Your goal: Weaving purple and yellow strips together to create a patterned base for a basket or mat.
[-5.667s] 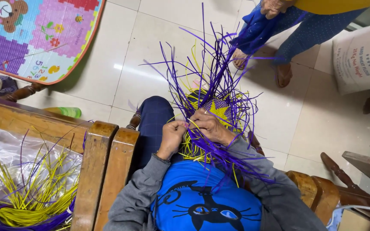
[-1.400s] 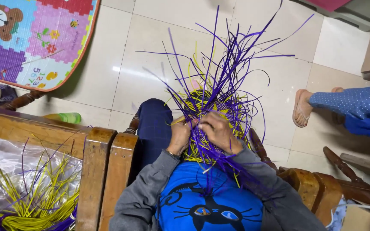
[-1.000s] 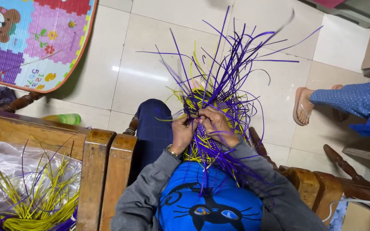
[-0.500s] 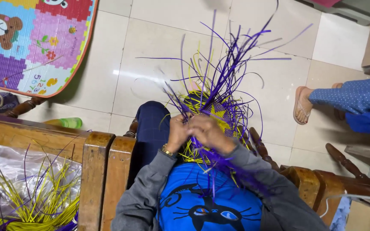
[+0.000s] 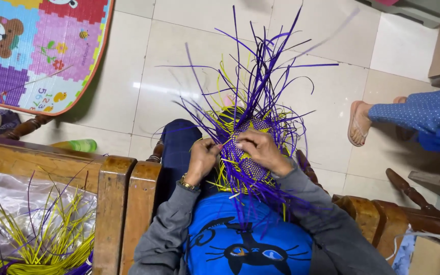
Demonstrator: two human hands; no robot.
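Head view: I see my left hand (image 5: pixel 201 159) pinching a yellow strip (image 5: pixel 226 141) at the edge of the weave (image 5: pixel 250 153), which rests on my lap against the blue shirt (image 5: pixel 245 244). My right hand (image 5: pixel 260 150) lies over the weave, fingers curled onto its purple strands (image 5: pixel 260 76), which fan up over the tiled floor (image 5: pixel 169 66). Beside the wooden armrest (image 5: pixel 110 203), a bag (image 5: pixel 6 203) holds loose yellow strips (image 5: pixel 42 239). Another person's sandalled foot (image 5: pixel 358 122) stands well apart on the right
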